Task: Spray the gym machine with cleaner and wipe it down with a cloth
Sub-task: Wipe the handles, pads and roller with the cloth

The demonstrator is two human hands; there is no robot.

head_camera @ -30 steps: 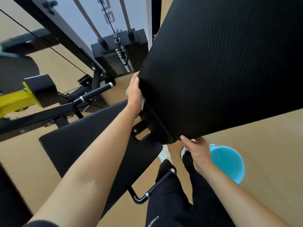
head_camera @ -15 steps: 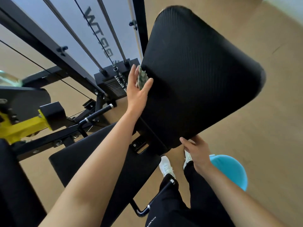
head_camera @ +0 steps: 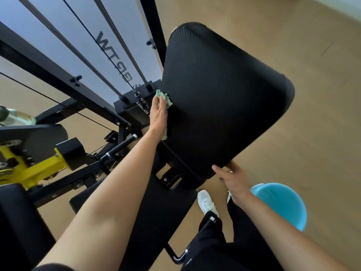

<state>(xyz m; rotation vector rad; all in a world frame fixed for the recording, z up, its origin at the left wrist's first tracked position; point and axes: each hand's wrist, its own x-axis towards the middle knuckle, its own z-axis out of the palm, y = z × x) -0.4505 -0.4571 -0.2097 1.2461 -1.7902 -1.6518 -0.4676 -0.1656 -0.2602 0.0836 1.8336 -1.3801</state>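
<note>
The left hand (head_camera: 159, 114) lies flat with its fingers straight, pressing a crumpled pale green cloth (head_camera: 165, 98) against the left edge of the black ribbed padded backrest (head_camera: 224, 98), about halfway up that edge. The right hand (head_camera: 233, 179) grips the backrest's lower right corner, thumb on the front face and fingers curled behind it, apparently steadying it. The backrest's long axis runs up and away from the person, tilted to the right, so most of its face lies to the right of the cloth and above it. The left hand is therefore the nearer one for the next wiping pass, which I judge should sweep rightward across the face or upward along the edge. Below the backrest sits the flat black seat pad (head_camera: 156, 212). Just behind the backrest's left edge stands the black weight stack (head_camera: 134, 112). A round light blue plastic bucket (head_camera: 281, 204) stands on the floor below its lower right corner. Well left of the backrest, a pale translucent shape (head_camera: 19, 117) may be the cleaner bottle, but it is too blurred to tell.
</note>
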